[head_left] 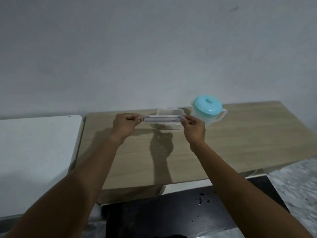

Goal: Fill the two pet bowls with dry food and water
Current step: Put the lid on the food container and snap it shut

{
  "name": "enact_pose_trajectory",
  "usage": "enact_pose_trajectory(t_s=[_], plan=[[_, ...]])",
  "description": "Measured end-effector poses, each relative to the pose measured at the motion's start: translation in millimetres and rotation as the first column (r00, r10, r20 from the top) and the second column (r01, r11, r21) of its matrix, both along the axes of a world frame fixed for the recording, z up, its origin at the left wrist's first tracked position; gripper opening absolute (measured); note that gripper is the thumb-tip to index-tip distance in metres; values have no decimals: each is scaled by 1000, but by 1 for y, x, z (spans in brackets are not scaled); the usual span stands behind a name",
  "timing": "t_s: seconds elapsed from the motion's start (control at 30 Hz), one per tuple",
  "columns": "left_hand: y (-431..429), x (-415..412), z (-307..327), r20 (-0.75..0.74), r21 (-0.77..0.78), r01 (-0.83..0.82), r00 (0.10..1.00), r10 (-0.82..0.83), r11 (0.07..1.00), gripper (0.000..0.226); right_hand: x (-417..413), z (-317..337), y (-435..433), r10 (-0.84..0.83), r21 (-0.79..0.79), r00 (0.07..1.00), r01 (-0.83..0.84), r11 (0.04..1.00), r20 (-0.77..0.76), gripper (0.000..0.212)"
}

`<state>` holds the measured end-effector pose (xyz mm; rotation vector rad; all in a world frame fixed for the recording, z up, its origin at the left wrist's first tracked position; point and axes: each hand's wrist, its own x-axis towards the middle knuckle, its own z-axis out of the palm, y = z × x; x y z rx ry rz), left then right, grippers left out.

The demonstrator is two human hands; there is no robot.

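Observation:
A flat white container lid (163, 119) is held level between both hands, just in front of and slightly above a white food container (169, 112) at the back of the wooden table (240, 138). My left hand (126, 125) pinches the lid's left end. My right hand (193, 127) pinches its right end. A clear water jug with a turquoise lid (207, 107) stands right of the container, handle to the right. No pet bowls are in view.
A white surface (37, 148) adjoins the table on the left. A black mat (180, 212) with several scattered dark crumbs lies on the floor below the table's front edge. A plain wall stands close behind the table.

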<state>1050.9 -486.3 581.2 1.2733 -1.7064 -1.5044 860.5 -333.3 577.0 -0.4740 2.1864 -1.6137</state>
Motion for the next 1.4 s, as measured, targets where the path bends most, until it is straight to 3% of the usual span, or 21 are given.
enact_pose_trajectory(t_s=[0.13,0.27,0.3,0.37,0.47,0.63,0.73,1.0,1.1,1.4], plan=[[-8,-36,14,-65,42,48,997,-45,998,15,-17,11,-2,-32,-93,999,32,995,5,24],[-11,-64,1,-113,143,62,993,-46,988,28,-31,3,-3,-29,-170,961,79,982,277,28],[-10,-72,-5,-127,180,61,991,-39,982,26,-35,-4,-3,-26,-164,961,73,984,274,25],[-9,-86,-19,-129,216,33,992,-5,976,15,-43,-18,-6,32,-35,996,-29,999,89,28],[-12,-106,-47,-49,112,-52,997,57,992,41,-56,-40,-16,185,158,975,-165,973,-120,46],[-13,-134,-77,14,31,-103,995,103,994,50,-70,-69,-37,236,164,963,-213,963,-133,58],[-14,-135,-79,-2,72,-146,989,147,987,51,-75,-72,-41,211,166,969,-189,968,-127,57],[27,-77,-73,-55,182,-122,990,134,976,74,-46,-76,0,135,155,990,-139,978,36,37],[46,-60,-73,-80,238,-127,986,149,963,81,-33,-74,15,124,88,988,-132,987,94,45],[75,-40,-73,-153,325,-204,952,264,923,61,-9,-71,39,37,8,975,-39,999,221,58]])
